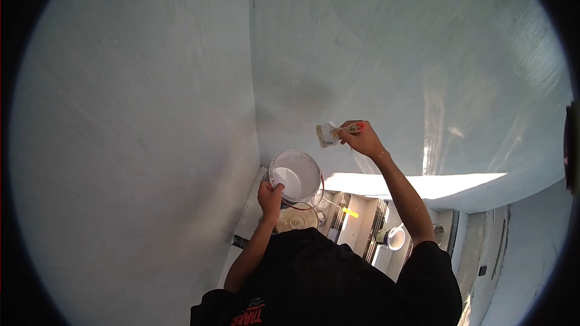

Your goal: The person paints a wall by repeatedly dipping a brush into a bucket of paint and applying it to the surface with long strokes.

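Note:
My left hand (270,198) grips the rim of a round bucket (307,172), with the thumb over the inside edge. White paint (286,181) lies in the bottom of the bucket. Up and to the right, my right hand (360,139) is closed round the handle of a wide paintbrush (328,135). The brush has a pale, paint-smeared head pointing left, held in front of the wall and apart from it, as far as I can tell. A thin handle hoop hangs by the bucket's right side.
Two pale walls (338,42) meet in a corner above the bucket. Below are stairs (361,224) with dark-striped edges, a round lid or container (297,220), a yellow strip (350,212) and another small bucket (396,238). Bright sunlight falls along the wall's foot.

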The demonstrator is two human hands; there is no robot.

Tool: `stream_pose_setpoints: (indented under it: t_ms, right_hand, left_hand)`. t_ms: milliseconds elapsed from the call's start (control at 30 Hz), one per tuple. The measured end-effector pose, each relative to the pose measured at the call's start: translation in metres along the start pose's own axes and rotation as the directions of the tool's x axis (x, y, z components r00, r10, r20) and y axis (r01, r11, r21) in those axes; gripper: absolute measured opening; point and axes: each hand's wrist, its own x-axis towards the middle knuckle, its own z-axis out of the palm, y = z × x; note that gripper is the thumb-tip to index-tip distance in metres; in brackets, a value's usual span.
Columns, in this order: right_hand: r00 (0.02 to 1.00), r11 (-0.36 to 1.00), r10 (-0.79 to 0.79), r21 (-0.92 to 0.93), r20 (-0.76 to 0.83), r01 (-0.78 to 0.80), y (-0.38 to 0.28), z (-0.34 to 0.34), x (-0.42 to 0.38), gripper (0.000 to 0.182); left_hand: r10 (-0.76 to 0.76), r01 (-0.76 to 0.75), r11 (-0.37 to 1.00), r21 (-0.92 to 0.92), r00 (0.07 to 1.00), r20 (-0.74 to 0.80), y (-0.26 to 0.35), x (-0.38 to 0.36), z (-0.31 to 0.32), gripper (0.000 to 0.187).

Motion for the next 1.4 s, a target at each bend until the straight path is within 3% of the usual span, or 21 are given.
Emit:
stream_pose_setpoints:
  t_ms: [100,167,300,400,500,600,667,700,767,833,900,967,1033,1200,1333,1400]
  right_hand:
    - [0.975,0.931,-0.221,-0.295,0.006,0.213,0.023,0.008,0.031,0.026]
    - [0.923,0.749,-0.377,-0.561,0.078,0.353,0.039,0.018,0.049,0.025]
    - [0.866,0.577,-0.488,-0.706,0.104,0.41,0.026,0.003,0.066,0.016]
    - [0.838,0.527,-0.541,-0.746,0.075,0.407,-0.035,-0.035,0.056,0.013]
    - [0.857,0.576,-0.516,-0.738,0.005,0.351,-0.08,-0.052,0.037,0.013]
    - [0.853,0.652,-0.522,-0.637,0.016,0.412,-0.051,-0.018,0.029,0.014]
    - [0.929,0.687,-0.341,-0.636,0.147,0.353,0.004,0.026,0.032,0.017]
    - [0.902,0.676,-0.4,-0.612,0.164,0.411,0.053,0.054,0.04,0.016]
    - [0.945,0.676,-0.229,-0.661,0.232,0.326,0.107,0.093,0.05,0.018]
    - [0.954,0.632,-0.239,-0.718,0.179,0.293,0.146,0.107,0.063,0.019]
    - [0.951,0.642,-0.275,-0.709,0.142,0.292,0.122,0.076,0.078,0.019]
    - [0.93,0.573,-0.264,-0.734,0.256,0.364,0.066,0.032,0.081,0.018]
    - [0.899,0.473,-0.352,-0.779,0.261,0.412,0.003,-0.011,0.075,0.014]
    - [0.801,0.333,-0.584,-0.86,0.134,0.387,-0.139,-0.098,0.044,0.019]
    - [0.773,0.352,-0.634,-0.88,0.026,0.318,-0.17,-0.099,0.021,0.022]
    - [0.811,0.435,-0.585,-0.833,0.028,0.342,-0.133,-0.068,0.017,0.024]
  left_hand:
    - [0.011,-0.008,0.996,0.087,0.999,-0.033,-0.035,0.019,-0.001,0.034]
    - [0.018,-0.01,0.992,0.13,0.998,-0.061,-0.047,0.018,-0.01,0.034]
    - [0.036,-0.012,0.986,0.166,0.989,-0.144,-0.067,0.015,-0.041,0.036]
    - [-0.021,0.062,0.976,0.209,0.981,-0.191,-0.103,0.017,-0.07,0.035]
    - [-0.06,0.122,0.968,0.22,0.961,-0.269,-0.118,0.014,-0.096,0.034]
    - [-0.142,0.216,0.946,0.243,0.947,-0.287,-0.116,0.006,-0.115,0.035]
    - [-0.175,0.26,0.929,0.264,0.936,-0.307,-0.122,0.006,-0.123,0.035]
    - [-0.18,0.256,0.938,0.235,0.936,-0.303,-0.122,0.006,-0.126,0.035]
    - [-0.196,0.258,0.949,0.184,0.934,-0.298,-0.12,-0.002,-0.136,0.035]
    - [-0.171,0.263,0.923,0.282,0.935,-0.312,-0.132,-0.005,-0.148,0.036]
    - [-0.157,0.254,0.925,0.283,0.933,-0.325,-0.136,-0.007,-0.159,0.037]
    - [-0.14,0.251,0.914,0.317,0.932,-0.335,-0.141,-0.007,-0.167,0.036]
    - [-0.151,0.257,0.914,0.315,0.934,-0.325,-0.144,-0.007,-0.166,0.036]
    - [-0.219,0.307,0.889,0.34,0.937,-0.273,-0.134,-0.015,-0.167,0.035]
    - [-0.217,0.301,0.886,0.354,0.941,-0.258,-0.141,-0.015,-0.162,0.036]
    - [-0.199,0.284,0.874,0.395,0.95,-0.243,-0.148,-0.013,-0.158,0.036]
